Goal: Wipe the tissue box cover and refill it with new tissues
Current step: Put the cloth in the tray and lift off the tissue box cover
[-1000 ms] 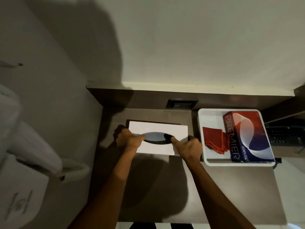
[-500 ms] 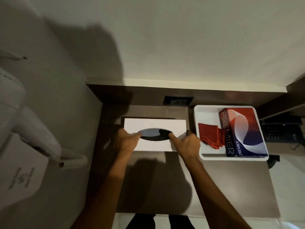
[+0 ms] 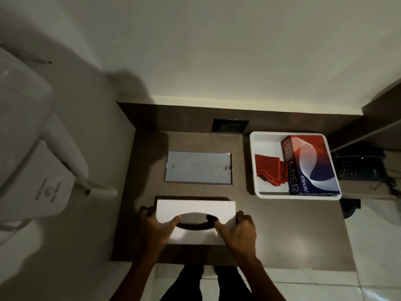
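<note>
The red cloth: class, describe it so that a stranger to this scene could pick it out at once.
Look at the brown countertop, then at the white rectangular tray at its right. The folded red cloth lies in the tray's left half, beside the red and blue Premier tissue box. It alone is soft, plain red and unprinted.

Both hands [image 3: 159, 230] [image 3: 237, 232] clenched, thumbs inward

Hair dryer unit [image 3: 32, 170] at frame left: cut off by the left edge, logo too blurred to read. Telephone [image 3: 360, 165] at right, dark, keys unreadable. Left hand [image 3: 159, 229] and right hand [image 3: 235, 232] hide the tissue box cover [image 3: 195, 210] ends; fingers behind it unseen. Cover interior through the oval slot: too dark. Red cloth [image 3: 270, 169] partly behind PREMIER tissue pack [image 3: 310, 166]. Forearms cut off at the bottom edge.
</note>
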